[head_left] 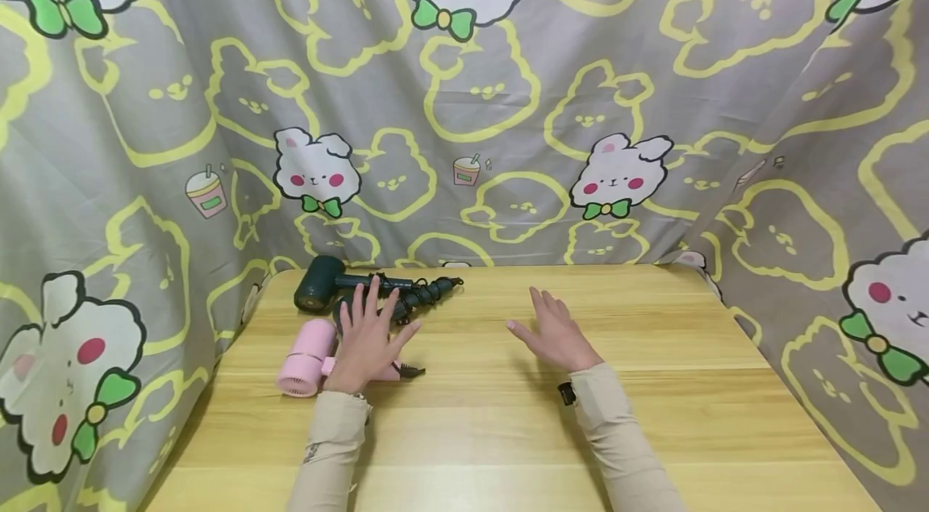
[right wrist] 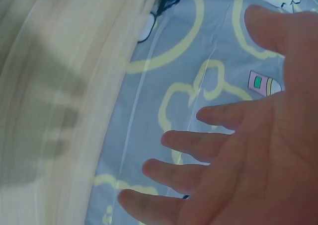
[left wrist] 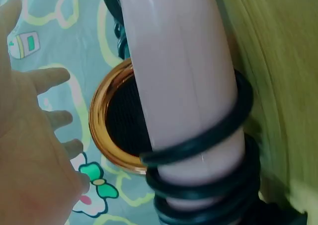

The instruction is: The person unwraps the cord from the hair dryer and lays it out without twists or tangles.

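Observation:
My left hand (head_left: 368, 341) has its fingers spread and holds nothing; in the head view it overlaps the hair dryers at the left. A pink hair dryer (head_left: 305, 359) lies beside that hand, its handle partly hidden beneath it. The left wrist view shows this pink handle (left wrist: 181, 76) close up, a dark cord (left wrist: 203, 190) wound round it. Behind is a dark green hair dryer (head_left: 318, 286), and a second dark one (head_left: 421, 296) with a wrapped cord, partly covered by my fingers. My right hand (head_left: 560, 335) is empty above the table, fingers extended.
The wooden table (head_left: 464, 439) spreads under both hands. A grey curtain (head_left: 508, 141) with rabbit prints hangs along its back and both sides. A copper-coloured ring (left wrist: 97, 115) round a dark grille shows behind the pink handle in the left wrist view.

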Demonstrator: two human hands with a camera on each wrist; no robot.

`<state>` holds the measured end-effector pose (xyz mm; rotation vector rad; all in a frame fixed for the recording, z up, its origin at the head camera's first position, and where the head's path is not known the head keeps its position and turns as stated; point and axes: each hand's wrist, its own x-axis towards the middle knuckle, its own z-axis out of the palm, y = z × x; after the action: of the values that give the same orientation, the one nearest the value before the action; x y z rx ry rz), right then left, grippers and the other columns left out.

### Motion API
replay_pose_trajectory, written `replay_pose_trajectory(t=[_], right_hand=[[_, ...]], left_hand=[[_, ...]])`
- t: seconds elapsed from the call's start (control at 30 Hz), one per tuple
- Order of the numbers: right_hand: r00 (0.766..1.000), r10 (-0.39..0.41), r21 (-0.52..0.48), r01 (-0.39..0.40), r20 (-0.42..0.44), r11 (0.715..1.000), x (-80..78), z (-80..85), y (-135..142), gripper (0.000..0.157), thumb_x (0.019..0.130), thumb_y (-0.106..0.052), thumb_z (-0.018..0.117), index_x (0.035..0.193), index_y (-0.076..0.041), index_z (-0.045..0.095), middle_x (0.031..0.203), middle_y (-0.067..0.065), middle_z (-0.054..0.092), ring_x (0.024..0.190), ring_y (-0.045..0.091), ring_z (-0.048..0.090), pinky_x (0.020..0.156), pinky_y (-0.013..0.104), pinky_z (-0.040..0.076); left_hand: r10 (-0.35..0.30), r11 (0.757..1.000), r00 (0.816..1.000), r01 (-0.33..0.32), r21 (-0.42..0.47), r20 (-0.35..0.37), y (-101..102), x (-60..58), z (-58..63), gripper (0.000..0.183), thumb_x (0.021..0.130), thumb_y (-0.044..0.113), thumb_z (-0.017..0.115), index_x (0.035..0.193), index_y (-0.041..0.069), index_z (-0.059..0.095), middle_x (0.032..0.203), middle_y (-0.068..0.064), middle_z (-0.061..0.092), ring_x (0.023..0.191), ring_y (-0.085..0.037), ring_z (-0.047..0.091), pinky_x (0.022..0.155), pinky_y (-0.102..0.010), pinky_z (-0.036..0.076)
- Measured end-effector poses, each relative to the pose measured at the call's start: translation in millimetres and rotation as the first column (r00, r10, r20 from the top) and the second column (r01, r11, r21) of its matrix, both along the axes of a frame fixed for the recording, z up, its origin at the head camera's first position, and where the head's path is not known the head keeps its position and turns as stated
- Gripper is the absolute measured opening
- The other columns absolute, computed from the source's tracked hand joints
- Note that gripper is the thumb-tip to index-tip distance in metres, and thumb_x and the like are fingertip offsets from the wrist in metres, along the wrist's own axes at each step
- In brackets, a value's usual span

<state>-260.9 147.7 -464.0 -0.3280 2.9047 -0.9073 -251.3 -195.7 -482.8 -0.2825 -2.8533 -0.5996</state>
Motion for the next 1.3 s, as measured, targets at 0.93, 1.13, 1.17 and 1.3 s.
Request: replay_pose_trajectory(t=[0.93,1.13,1.17,1.3], right_hand=[[0.952,0.171,-0.331,-0.081,0.253,0.94,-2.2,-28.1,-77.0,0.085,0.101,-0.059,0.056,0.161,-0.004,0.032,0.15,0.024,0.052,0.123,0.039,0.064,0.101,0.053,0.054],[0.916,0.216,-0.488,-0.026,0.337,0.873,-1.3,-31.9,-89.6,0.081,0.102,-0.053,0.059,0.157,0.002,0.035,0.144,0.027,0.054,0.107,0.033,0.069,0.082,0.042,0.062],[0.912,0.219,-0.501,-0.017,0.348,0.865,-1.2,-33.1,-91.7,0.08,0.102,-0.052,0.059,0.157,0.002,0.036,0.144,0.027,0.055,0.108,0.033,0.069,0.082,0.041,0.062],[0.894,0.244,-0.55,0.004,0.377,0.835,-0.7,-37.0,-100.4,0.074,0.104,-0.048,0.059,0.153,0.004,0.04,0.144,0.029,0.055,0.109,0.033,0.07,0.085,0.042,0.062]], left_hand=[[0.279,0.931,0.926,-0.325,0.165,0.253,-116.7,28.4,5.8,0.09,0.107,0.066,0.024,0.162,-0.005,0.02,0.167,-0.037,0.004,0.153,-0.06,0.005,0.12,-0.074,0.008],[0.297,0.909,0.899,-0.369,0.195,0.321,-123.8,31.4,5.3,0.09,0.107,0.065,0.021,0.162,-0.007,0.017,0.165,-0.04,0.008,0.148,-0.065,0.013,0.12,-0.075,0.015],[0.296,0.906,0.896,-0.373,0.201,0.33,-124.2,31.7,5.7,0.09,0.107,0.065,0.021,0.162,-0.007,0.017,0.164,-0.041,0.009,0.147,-0.066,0.015,0.12,-0.074,0.017],[0.293,0.9,0.879,-0.386,0.203,0.376,-127.3,31.8,4.6,0.092,0.106,0.066,0.018,0.161,-0.008,0.015,0.162,-0.043,0.014,0.145,-0.066,0.019,0.119,-0.074,0.019]])
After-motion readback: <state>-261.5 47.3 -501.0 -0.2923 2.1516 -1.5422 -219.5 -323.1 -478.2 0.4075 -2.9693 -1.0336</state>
